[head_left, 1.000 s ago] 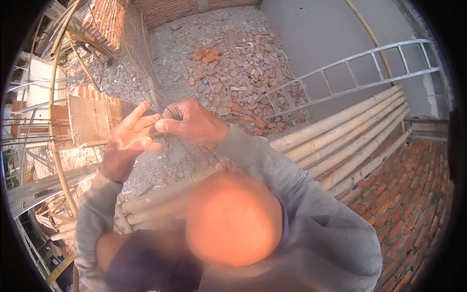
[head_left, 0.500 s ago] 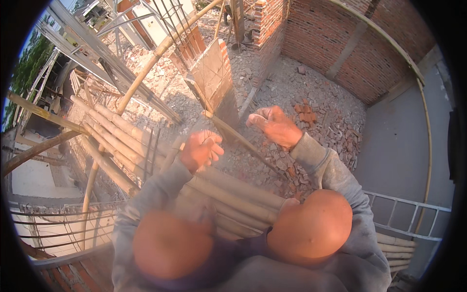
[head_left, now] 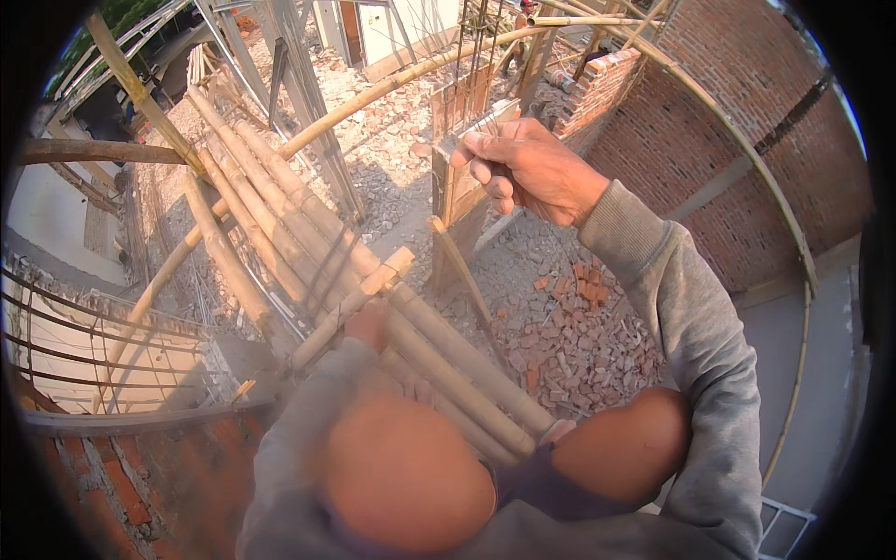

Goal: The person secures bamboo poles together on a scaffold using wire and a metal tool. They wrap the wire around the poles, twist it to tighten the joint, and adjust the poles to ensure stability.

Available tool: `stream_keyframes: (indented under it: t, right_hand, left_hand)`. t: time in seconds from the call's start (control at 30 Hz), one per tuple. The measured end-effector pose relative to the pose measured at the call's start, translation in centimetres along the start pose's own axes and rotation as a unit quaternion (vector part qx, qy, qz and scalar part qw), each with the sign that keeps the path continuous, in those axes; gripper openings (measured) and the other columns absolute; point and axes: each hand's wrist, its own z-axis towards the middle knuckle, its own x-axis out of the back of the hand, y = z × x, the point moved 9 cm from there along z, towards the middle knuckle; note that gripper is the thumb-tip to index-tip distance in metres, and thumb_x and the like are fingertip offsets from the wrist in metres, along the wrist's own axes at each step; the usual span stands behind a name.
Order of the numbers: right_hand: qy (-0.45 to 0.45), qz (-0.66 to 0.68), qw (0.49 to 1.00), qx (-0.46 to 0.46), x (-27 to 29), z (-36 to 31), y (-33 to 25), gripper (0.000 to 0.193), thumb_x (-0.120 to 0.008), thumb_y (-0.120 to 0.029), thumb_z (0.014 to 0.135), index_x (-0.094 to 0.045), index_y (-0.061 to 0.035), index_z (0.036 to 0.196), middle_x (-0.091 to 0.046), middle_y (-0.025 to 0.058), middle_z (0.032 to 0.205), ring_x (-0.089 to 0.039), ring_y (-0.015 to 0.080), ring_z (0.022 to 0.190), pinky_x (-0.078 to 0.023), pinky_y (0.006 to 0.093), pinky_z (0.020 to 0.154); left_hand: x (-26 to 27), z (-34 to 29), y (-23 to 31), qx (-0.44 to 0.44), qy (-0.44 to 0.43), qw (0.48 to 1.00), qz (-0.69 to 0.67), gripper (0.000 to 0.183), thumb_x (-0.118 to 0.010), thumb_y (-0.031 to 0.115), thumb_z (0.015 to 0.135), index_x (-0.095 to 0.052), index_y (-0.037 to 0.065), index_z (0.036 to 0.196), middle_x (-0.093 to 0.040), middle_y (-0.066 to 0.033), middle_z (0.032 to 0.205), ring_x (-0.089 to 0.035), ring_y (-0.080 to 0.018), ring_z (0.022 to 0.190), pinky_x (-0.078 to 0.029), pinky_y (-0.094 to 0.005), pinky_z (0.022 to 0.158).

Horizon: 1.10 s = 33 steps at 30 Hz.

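My right hand is raised in front of me over the rubble. Its thumb and forefinger are pinched together and the other fingers curl in. Faint thin strands show near the fingertips, too fine to name. Low on the left, my left hand is at a short wooden crosspiece that lies across a row of thick bamboo poles. Its fingers are hidden, so I cannot see whether they grip the wood. My bent knees stand above the near end of the poles.
Far below lies broken brick rubble, beside a tall brick wall. A slanting bamboo pole crosses ahead. Upright steel bars rise from a broken wall stub. A brick ledge is at lower left; another person stands far off.
My left hand has dropped from beside the right one down to the crosspiece. My right hand has stayed raised, still pinched. The view has swung toward the right.
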Motion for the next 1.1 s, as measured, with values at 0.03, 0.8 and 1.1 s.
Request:
stream_keyframes:
  t: [0.03, 0.8, 1.1]
  right_hand:
    - [-0.002, 0.012, 1.0, -0.006, -1.0, 0.4, 0.5, 0.033, -0.057, -0.025, 0.117, -0.07, 0.005, 0.113, -0.067, 0.0017, 0.08, -0.061, 0.0062, 0.053, -0.053, 0.0215, 0.047]
    - [-0.033, 0.251, 0.963, 0.097, 1.3, -1.5, 4.5, 0.036, -0.055, -0.029, 0.119, -0.067, 0.0041, 0.127, -0.073, 0.0071, 0.099, -0.074, 0.0161, 0.082, -0.068, 0.0367, 0.079]
    - [0.054, 0.279, 0.95, 0.126, 4.3, -2.4, 5.9, 0.038, -0.059, -0.032, 0.118, -0.065, 0.0039, 0.13, -0.072, 0.007, 0.105, -0.073, 0.0177, 0.092, -0.064, 0.0386, 0.085]
  left_hand:
    - [-0.5, -0.2, 0.5, 0.01, -0.014, 1.0, 0.009, 0.051, -0.067, 0.024, 0.101, -0.059, 0.011, 0.15, -0.067, -0.0239, 0.143, -0.072, -0.043, 0.121, -0.059, -0.0541, 0.1]
    - [20.0, -5.0, 20.0, -0.172, -0.134, 0.558, -0.801, 0.035, -0.069, 0.018, 0.108, -0.066, -0.007, 0.132, -0.072, -0.0103, 0.103, -0.072, -0.0229, 0.103, -0.061, -0.0402, 0.091]
    - [17.8, -4.2, 22.2, -0.138, -0.102, 0.596, -0.784, 0.032, -0.068, 0.023, 0.108, -0.068, -0.003, 0.126, -0.062, -0.0011, 0.092, -0.062, -0.0121, 0.088, -0.053, -0.0333, 0.08]
